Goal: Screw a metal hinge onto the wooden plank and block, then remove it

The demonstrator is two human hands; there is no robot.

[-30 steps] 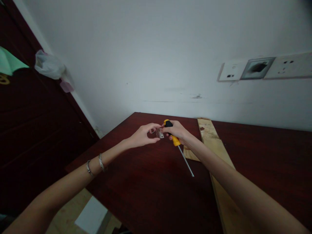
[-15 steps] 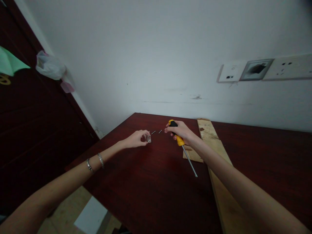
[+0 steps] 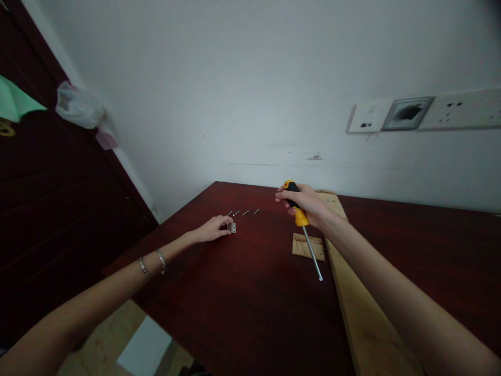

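My left hand (image 3: 213, 228), with bracelets on its wrist, pinches a small metal hinge (image 3: 234, 227) with screw holes, low over or on the table. Part of the hinge is hidden by the fingers. Several screws (image 3: 245, 213) lie in a row just beyond that hand. My right hand (image 3: 309, 202) is wrapped round the yellow and black handle of a screwdriver (image 3: 301, 217). Its metal shaft points down and toward me, with the tip above the tabletop.
The dark red table (image 3: 242, 292) meets a white wall (image 3: 235, 94). A long wooden board (image 3: 352, 297) lies at the right, partly under my right forearm, beside a small wood piece (image 3: 308, 248). Sockets (image 3: 407, 114) are on the wall. A white box (image 3: 144, 344) stands below the table.
My left hand has moved slightly left and down with the hinge, showing more screws. My right hand has lifted the screwdriver away to the right.
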